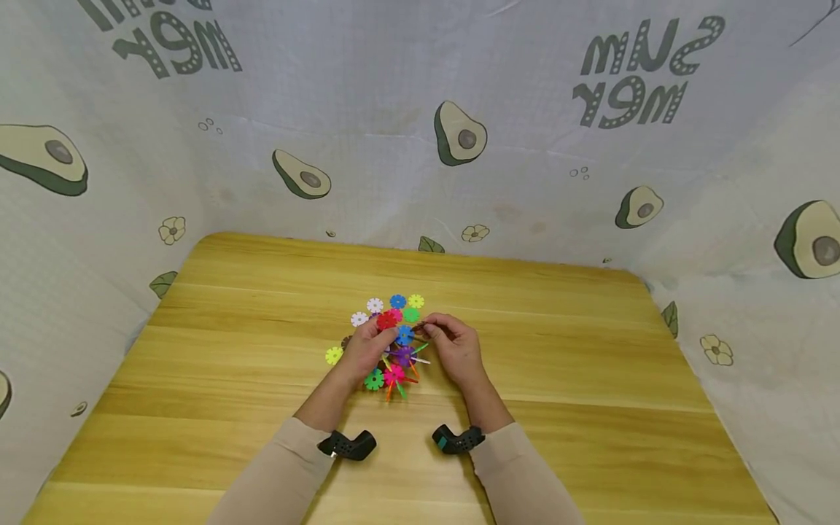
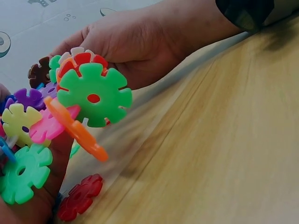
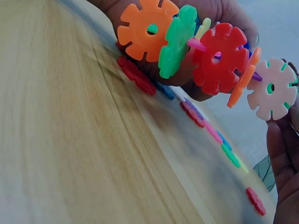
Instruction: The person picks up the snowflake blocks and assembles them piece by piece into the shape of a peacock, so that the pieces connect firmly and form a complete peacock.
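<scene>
Both hands, the left hand (image 1: pixel 367 350) and the right hand (image 1: pixel 454 348), pinch the cluster of snowflake discs (image 1: pixel 399 361) above the bench (image 1: pixel 590 379), each grip clamped on it, loose discs (image 1: pixel 397 302) lying beyond

Table (image 1: pixel 590 379): wide bare wood left, right and near. Obstacles: loose discs (image 1: pixel 387 310) just beyond the hands, seemingly flat; cloth wall (image 1: pixel 525 189) closes the far edge.

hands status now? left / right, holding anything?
Left hand: fingers curled on the cluster of snowflake discs, holding it above the table.
Right hand: fingers pinch something at the cluster's edge; which piece cannot be told.
</scene>
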A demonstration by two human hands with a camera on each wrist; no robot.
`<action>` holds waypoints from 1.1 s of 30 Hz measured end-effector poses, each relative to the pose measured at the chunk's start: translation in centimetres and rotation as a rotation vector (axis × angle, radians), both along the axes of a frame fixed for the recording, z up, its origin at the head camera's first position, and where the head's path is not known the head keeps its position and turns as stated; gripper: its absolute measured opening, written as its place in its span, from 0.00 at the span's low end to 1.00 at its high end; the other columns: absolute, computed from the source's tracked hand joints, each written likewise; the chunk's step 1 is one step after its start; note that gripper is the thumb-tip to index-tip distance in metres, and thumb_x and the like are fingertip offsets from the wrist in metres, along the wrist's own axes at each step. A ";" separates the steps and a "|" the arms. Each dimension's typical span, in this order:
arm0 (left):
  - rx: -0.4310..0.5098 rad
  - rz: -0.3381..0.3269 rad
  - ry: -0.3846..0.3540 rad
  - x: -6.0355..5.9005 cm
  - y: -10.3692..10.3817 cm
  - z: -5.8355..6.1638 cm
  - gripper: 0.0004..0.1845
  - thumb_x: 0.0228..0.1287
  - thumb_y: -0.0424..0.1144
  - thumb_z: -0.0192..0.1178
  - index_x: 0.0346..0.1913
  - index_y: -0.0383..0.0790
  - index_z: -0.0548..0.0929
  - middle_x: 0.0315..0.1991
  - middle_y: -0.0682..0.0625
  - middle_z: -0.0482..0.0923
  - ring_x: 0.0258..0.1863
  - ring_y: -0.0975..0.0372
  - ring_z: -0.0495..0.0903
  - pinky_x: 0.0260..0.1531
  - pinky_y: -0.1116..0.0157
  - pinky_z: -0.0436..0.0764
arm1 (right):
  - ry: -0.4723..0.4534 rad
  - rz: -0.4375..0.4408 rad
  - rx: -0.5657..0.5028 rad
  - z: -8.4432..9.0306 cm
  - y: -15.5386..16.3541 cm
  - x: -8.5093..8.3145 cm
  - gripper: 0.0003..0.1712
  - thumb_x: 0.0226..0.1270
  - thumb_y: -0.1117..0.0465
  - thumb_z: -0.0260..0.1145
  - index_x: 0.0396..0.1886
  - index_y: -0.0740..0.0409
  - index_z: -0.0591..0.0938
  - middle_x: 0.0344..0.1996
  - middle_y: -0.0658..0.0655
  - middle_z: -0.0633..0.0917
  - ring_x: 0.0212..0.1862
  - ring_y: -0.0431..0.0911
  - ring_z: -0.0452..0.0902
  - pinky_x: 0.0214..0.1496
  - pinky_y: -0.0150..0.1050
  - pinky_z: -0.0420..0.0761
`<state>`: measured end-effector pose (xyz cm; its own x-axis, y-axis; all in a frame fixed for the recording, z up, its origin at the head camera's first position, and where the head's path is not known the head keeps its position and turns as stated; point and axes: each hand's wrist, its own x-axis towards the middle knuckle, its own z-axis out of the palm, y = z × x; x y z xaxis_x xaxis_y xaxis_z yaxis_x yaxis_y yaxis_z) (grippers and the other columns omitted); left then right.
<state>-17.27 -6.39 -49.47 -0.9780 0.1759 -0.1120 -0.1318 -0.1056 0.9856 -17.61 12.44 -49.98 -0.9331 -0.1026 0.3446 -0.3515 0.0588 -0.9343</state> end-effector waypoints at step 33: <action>-0.034 0.068 0.032 0.3 0.1 -0.6 0.09 0.74 0.40 0.56 0.35 0.40 0.77 0.30 0.55 0.72 0.35 0.62 0.71 0.39 0.68 0.73 | -0.191 -0.233 0.820 0.6 5.1 -0.9 0.24 0.63 0.48 0.76 0.55 0.53 0.86 0.47 0.58 0.84 0.49 0.52 0.75 0.51 0.49 0.78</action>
